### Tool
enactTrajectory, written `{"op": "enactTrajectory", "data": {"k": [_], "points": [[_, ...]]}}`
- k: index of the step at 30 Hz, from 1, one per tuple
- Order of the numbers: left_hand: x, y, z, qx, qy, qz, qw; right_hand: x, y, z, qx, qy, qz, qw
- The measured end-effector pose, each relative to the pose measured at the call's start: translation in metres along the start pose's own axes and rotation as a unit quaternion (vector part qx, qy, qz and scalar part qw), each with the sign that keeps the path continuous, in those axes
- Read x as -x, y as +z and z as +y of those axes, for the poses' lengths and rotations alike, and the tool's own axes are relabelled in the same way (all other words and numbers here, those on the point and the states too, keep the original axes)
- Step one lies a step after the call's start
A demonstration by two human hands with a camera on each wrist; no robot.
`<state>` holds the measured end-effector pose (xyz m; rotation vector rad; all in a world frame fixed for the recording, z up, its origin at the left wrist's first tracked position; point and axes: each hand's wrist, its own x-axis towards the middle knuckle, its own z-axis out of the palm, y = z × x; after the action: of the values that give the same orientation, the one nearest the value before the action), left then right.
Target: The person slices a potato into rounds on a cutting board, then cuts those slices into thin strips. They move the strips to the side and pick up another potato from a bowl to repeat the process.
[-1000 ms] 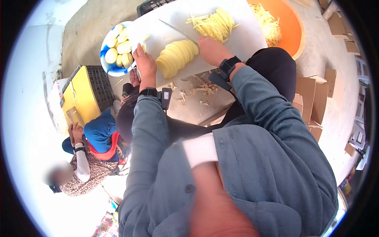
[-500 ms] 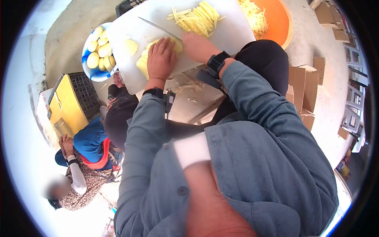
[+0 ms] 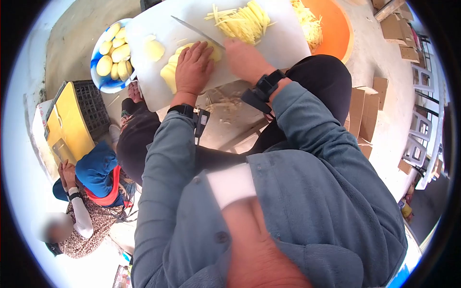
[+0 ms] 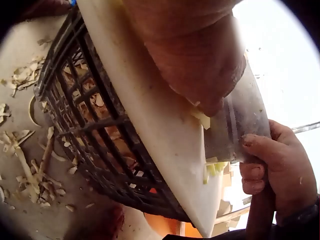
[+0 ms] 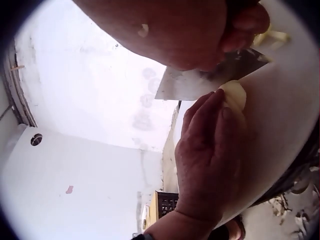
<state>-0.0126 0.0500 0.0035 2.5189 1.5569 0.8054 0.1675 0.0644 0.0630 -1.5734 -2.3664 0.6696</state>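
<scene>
On the white cutting board [image 3: 283, 45], my left hand [image 3: 192, 69] holds down a row of overlapping potato slices [image 3: 169, 74], fingers over the top and thumb along the near side. My right hand [image 3: 247, 62] grips the wooden handle of a broad-bladed cleaver [image 4: 237, 120]. The blade stands on edge beside the left fingertips, at the right end of the slices. Beyond the cleaver lies a pile of potato strips [image 3: 245, 21]. A few loose slices [image 3: 153, 49] lie left of the row.
A blue-and-white bowl [image 3: 105, 87] of peeled potatoes stands left of the board, an orange basin [image 3: 343, 36] with potato strips right. Under the board is a black plastic crate [image 4: 110, 130]; peelings [image 4: 35, 175] litter the floor. Another person [image 3: 98, 175] sits at the left.
My left hand has moved right from the board's left side onto the potato slices. Loose slices now show at the left. The right hand keeps its hold on the cleaver.
</scene>
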Motion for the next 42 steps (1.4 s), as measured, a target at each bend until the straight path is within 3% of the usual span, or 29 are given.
{"op": "enactTrajectory", "data": {"k": [8,13,36,42], "points": [[-0.002,-0.017,-0.017,0.083,0.016,-0.071,0.994,-0.005,0.001,0.007,0.010,0.007,-0.005,1.000],[0.000,-0.026,-0.032,0.000,0.057,-0.126,0.990,-0.004,0.005,0.008,0.002,0.012,0.002,1.000],[0.002,-0.018,-0.028,-0.057,0.041,-0.123,0.990,0.000,-0.009,-0.010,0.010,0.004,-0.029,1.000],[0.003,-0.016,-0.029,-0.043,0.038,-0.112,0.992,-0.002,-0.029,-0.027,-0.022,-0.018,0.008,1.000]]}}
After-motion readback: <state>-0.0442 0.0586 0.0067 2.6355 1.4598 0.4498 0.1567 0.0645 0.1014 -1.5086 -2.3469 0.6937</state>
